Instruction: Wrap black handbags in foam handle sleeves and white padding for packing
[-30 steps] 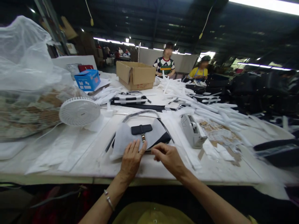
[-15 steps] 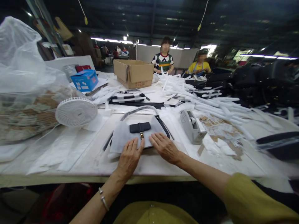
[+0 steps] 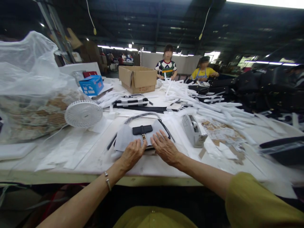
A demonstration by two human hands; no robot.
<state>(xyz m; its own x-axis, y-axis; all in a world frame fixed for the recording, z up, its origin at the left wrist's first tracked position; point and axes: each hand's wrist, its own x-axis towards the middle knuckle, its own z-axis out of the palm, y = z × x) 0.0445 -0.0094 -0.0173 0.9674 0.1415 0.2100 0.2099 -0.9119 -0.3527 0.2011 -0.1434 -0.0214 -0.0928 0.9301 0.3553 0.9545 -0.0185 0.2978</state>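
Note:
A handbag (image 3: 155, 128) lies on the table in front of me, its front covered with a sheet of white wrapping paper (image 3: 124, 136). A black strap tab (image 3: 142, 129) with a gold clasp (image 3: 143, 137) sits over the paper, and the wrapped handle (image 3: 142, 116) arches behind. My left hand (image 3: 133, 152) rests at the bag's lower front edge, fingertips just under the clasp. Lying on the right front of the bag, my right hand (image 3: 165, 148) has its fingers stretched out and slightly apart. Both hands hide parts of the lower edge.
A grey tape dispenser (image 3: 194, 131) stands right of the bag. To the left are a white fan (image 3: 83, 114) and a big plastic bag (image 3: 30, 104). Behind lie a cardboard box (image 3: 140, 79), a blue box (image 3: 91, 85) and piled white strips (image 3: 209, 106). Two people are across the table.
My left fingers have bent a little more at the lower edge, and my right hand has shifted slightly with its fingers more spread. The camera view has tilted up slightly.

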